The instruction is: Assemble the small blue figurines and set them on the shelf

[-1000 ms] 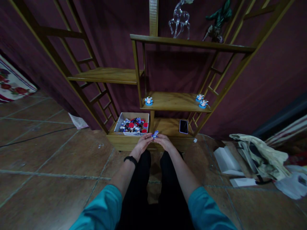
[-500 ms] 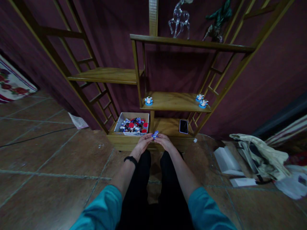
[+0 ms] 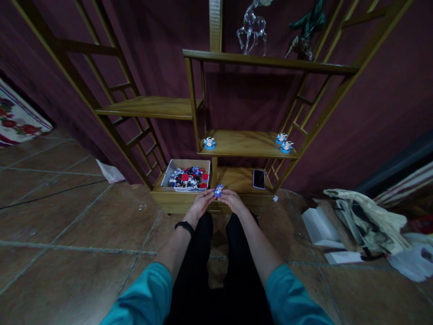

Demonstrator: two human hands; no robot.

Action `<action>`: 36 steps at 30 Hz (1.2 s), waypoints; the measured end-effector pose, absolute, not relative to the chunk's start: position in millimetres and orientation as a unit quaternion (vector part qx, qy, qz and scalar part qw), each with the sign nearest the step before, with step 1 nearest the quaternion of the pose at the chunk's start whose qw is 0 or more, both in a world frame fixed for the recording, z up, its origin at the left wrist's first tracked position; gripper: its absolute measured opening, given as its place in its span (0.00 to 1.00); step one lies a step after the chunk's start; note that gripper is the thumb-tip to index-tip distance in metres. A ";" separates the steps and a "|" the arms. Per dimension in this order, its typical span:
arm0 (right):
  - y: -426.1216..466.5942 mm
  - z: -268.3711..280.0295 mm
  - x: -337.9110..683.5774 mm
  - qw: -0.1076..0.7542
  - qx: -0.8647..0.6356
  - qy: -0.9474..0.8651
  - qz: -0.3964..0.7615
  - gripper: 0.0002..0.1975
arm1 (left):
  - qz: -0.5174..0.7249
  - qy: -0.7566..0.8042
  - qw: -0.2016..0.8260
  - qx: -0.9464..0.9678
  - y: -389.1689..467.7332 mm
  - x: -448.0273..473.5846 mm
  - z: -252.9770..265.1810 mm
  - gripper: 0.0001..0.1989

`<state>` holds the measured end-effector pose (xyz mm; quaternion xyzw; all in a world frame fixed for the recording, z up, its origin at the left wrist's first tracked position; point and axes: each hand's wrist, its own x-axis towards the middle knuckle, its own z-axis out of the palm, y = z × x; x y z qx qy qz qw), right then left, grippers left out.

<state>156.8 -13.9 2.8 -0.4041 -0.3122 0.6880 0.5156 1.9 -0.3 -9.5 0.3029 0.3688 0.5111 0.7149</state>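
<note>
Between my two hands is a small purple-and-white figurine [image 3: 218, 190], standing roughly upright in front of the shelf unit. My left hand [image 3: 204, 201] grips it from the left with the fingertips, and my right hand [image 3: 231, 200] pinches it from the right. Just beyond my left hand, an open cardboard box [image 3: 165, 179] holds many small figurines with red, blue and white parts. On the shelf above stand blue-and-white figurines: one figurine [image 3: 209, 143] at the left end and a pair, with the nearer figurine [image 3: 287, 147], at the right end.
A phone [image 3: 259, 178] lies on the lower board [image 3: 237, 179]. Higher up stand a clear glass deer [image 3: 252, 29] and a green statue [image 3: 306, 31]. On the floor to the right are a white box [image 3: 321, 227], pale cloth [image 3: 370, 221] and a plastic bag [image 3: 414, 259].
The purple-and-white figurine has been turned from a tilted position to roughly upright between my fingers. My hands have stayed in nearly the same place.
</note>
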 end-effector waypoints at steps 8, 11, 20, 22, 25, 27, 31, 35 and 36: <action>-12.6 -2.5 156.9 0.531 -0.416 -0.318 0.667 0.13 | 0.523 0.370 0.705 0.302 -0.3 1.4 -9.2 0.09; -11.3 -6.3 156.7 0.531 -0.417 -0.315 0.667 0.13 | 0.521 0.374 0.704 0.305 -1.0 1.8 -7.8 0.09; -10.3 -5.4 157.1 0.511 -0.399 -0.324 0.689 0.18 | 0.495 0.371 0.719 0.316 -3.0 3.2 -1.7 0.11; -10.8 -3.4 157.5 0.504 -0.397 -0.329 0.693 0.18 | 0.483 0.368 0.724 0.327 -3.4 3.7 -0.5 0.14; -11.3 -1.7 157.1 0.505 -0.403 -0.324 0.691 0.17 | 0.472 0.358 0.729 0.344 -4.3 4.6 1.1 0.19; -11.6 -1.2 156.4 0.509 -0.407 -0.316 0.689 0.17 | 0.473 0.352 0.729 0.349 -4.9 5.1 1.9 0.20; -12.1 -1.6 155.9 0.511 -0.414 -0.306 0.688 0.15 | 0.481 0.352 0.728 0.339 -5.2 5.6 1.7 0.20; -12.2 -3.7 157.3 0.520 -0.438 -0.288 0.674 0.11 | 0.492 0.361 0.722 0.325 -4.0 5.2 -0.7 0.18; -12.2 -4.4 157.8 0.523 -0.439 -0.288 0.672 0.11 | 0.497 0.361 0.720 0.324 -3.7 5.0 -1.4 0.17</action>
